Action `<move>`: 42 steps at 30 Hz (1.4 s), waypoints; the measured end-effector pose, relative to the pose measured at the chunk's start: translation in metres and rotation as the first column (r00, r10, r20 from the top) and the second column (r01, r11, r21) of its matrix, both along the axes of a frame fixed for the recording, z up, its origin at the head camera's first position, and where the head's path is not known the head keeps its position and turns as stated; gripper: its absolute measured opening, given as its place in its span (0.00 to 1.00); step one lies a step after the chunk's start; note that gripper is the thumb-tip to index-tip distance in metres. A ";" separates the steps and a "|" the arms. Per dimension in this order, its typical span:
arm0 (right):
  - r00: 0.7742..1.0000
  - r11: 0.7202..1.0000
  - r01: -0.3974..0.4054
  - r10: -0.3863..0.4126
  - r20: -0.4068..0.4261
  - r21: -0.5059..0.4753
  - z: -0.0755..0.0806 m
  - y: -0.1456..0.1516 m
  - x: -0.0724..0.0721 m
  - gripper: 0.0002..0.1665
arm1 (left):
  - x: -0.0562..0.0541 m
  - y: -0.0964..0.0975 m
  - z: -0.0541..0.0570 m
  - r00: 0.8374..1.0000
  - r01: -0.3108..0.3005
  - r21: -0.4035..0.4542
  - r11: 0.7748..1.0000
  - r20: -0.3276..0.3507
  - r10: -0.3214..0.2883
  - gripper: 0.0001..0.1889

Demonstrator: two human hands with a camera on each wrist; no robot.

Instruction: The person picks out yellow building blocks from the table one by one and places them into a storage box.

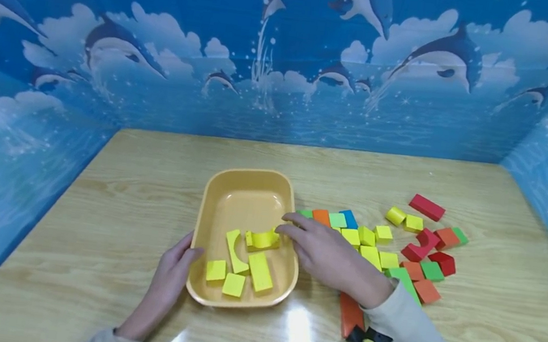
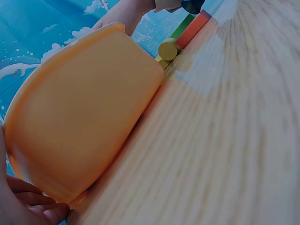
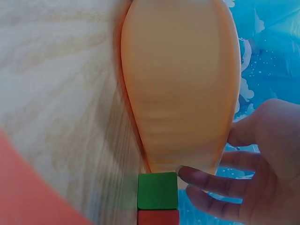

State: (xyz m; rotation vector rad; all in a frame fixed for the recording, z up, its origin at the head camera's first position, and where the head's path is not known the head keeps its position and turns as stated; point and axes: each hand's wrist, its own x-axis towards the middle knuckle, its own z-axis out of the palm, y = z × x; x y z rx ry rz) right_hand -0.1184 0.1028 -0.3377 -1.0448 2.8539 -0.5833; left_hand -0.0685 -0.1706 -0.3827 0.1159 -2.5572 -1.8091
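A yellow-orange plastic tray [image 1: 252,178] stands on the table with several yellow blocks in its near half, among them an arch block [image 1: 261,240], a curved block [image 1: 234,253] and a rectangular block [image 1: 260,272]. My left hand [image 1: 170,272] grips the tray's left side, thumb over the rim, fingers against the outer wall [image 2: 79,108]. Across the right rim reaches my right hand [image 1: 323,251], its fingertips close to the arch block's right end. In the right wrist view its fingers are spread beside the tray wall, with no block visible in them.
Right of the tray lie several loose blocks, including a yellow cube [image 1: 383,234], a red arch [image 1: 420,245] and a dark red bar [image 1: 426,207]. Under my right forearm sits an orange block [image 1: 351,312]. Dolphin-print cloth [image 1: 282,103] walls the table's back and sides.
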 end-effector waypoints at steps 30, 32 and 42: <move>0.891 0.933 0.178 -0.288 0.352 0.311 0.023 0.067 -0.036 0.24 | -0.002 0.001 -0.001 0.999 -0.024 -0.008 1.000 -0.031 0.023 0.25; 0.894 0.923 0.175 -0.294 0.337 0.342 0.022 0.064 -0.035 0.24 | -0.002 0.001 -0.001 0.999 -0.019 -0.007 1.000 -0.026 0.019 0.25; 0.934 0.928 0.147 -0.244 0.262 0.341 0.022 0.064 -0.033 0.23 | -0.001 0.002 -0.001 1.000 -0.009 0.003 1.000 -0.006 0.009 0.25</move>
